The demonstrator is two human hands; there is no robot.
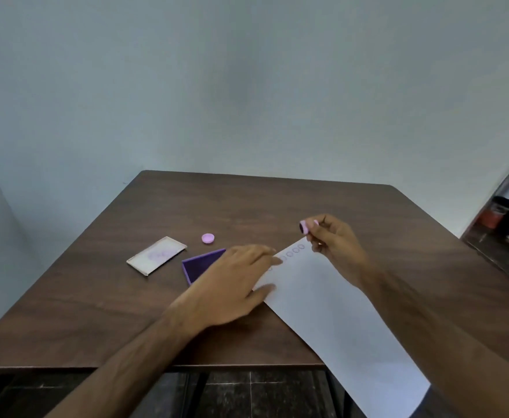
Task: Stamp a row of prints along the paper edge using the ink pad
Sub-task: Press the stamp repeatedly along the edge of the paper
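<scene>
A white sheet of paper point(331, 309) lies at a slant on the brown table, its near end hanging over the front edge. Several faint round prints point(295, 251) run along its far edge. My right hand point(334, 241) holds a small pink round stamp point(305, 227) lifted above the paper's far corner, dark face turned left. My left hand point(235, 282) rests flat on the paper's left edge, fingers spread, and hides part of the purple ink pad point(199, 263) just left of the paper.
The ink pad's clear lid point(156, 255) lies left of the pad. A pink stamp cap point(208, 238) sits behind the pad. The table point(247, 203) stands against a pale wall, with a doorway at the far right.
</scene>
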